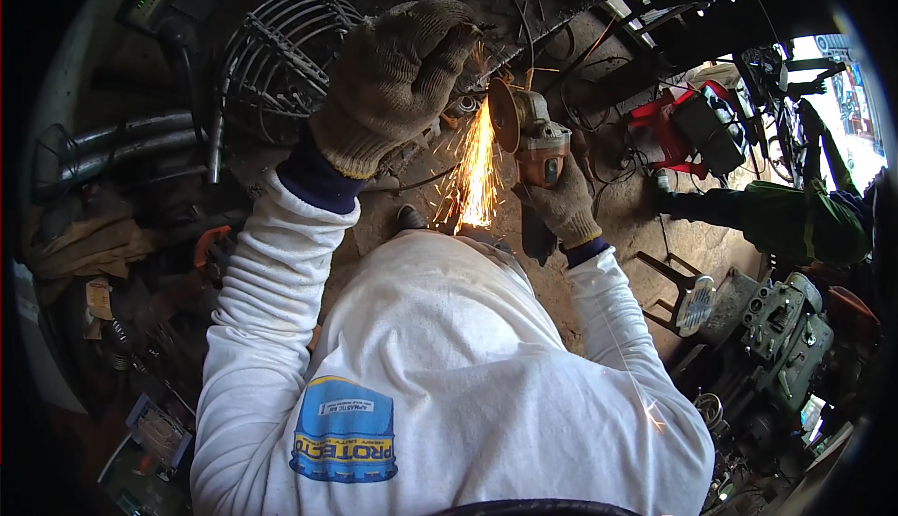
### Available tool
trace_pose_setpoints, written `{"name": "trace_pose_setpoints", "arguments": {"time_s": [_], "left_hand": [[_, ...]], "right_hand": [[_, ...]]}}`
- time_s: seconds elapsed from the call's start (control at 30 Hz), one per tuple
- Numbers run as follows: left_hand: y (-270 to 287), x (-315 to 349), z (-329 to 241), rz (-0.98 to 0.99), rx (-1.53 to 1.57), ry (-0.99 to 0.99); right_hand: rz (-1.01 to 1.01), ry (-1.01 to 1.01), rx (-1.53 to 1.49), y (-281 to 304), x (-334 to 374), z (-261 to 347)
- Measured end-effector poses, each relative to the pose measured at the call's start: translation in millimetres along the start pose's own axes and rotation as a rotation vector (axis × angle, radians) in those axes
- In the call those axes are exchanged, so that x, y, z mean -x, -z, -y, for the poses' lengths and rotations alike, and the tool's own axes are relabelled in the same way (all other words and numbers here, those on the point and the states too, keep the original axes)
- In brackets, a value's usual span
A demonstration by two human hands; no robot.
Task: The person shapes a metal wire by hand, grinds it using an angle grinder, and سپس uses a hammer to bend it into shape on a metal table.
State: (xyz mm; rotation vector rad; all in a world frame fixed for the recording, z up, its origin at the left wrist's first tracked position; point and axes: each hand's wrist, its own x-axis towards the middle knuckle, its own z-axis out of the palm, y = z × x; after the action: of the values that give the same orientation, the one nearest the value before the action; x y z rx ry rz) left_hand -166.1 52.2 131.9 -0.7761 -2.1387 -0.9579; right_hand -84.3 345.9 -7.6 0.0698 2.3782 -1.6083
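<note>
My right hand [566, 209], in a dirty knit glove, is wrapped around an angle grinder [541, 153]. The grinder's disc [504, 116] stands edge-on beside a small metal workpiece [460, 107]. From there a bright stream of sparks [477, 179] sprays down toward my body. My left hand [398, 72], also gloved, is raised to the left of the disc with its fingers curled closed. Whatever lies inside those fingers is hidden by the glove. Dark surroundings make the workpiece's full shape and its support hard to tell.
A curved metal-bar cage [281, 53] stands behind my left arm, with metal pipes [131, 146] farther left. Cables run across the floor [613, 221]. On the right are a red-framed machine [692, 128], another person [809, 221], and a grey machine [786, 343].
</note>
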Motion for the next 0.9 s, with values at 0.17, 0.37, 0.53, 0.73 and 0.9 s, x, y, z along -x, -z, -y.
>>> {"name": "trace_pose_setpoints", "arguments": {"time_s": [0.17,0.37,0.53,0.73,0.9], "left_hand": [[-2,0,-1,-0.041,-0.023,-0.047],[-2,0,-3,-0.055,-0.086,-0.054],[-2,-2,-3,-0.029,-0.067,-0.043],[-2,-3,-5,0.002,0.033,0.034],[-3,-3,-4,-0.058,-0.094,-0.034]], "right_hand": [[0.007,0.018,-0.081,0,-3,2],[0.011,0.018,-0.076,0,-6,-4],[-0.002,-0.041,0.029,2,-9,-3],[0.034,-0.116,0.184,3,-6,7],[0.046,-0.113,-0.026,-3,3,-24]]}}
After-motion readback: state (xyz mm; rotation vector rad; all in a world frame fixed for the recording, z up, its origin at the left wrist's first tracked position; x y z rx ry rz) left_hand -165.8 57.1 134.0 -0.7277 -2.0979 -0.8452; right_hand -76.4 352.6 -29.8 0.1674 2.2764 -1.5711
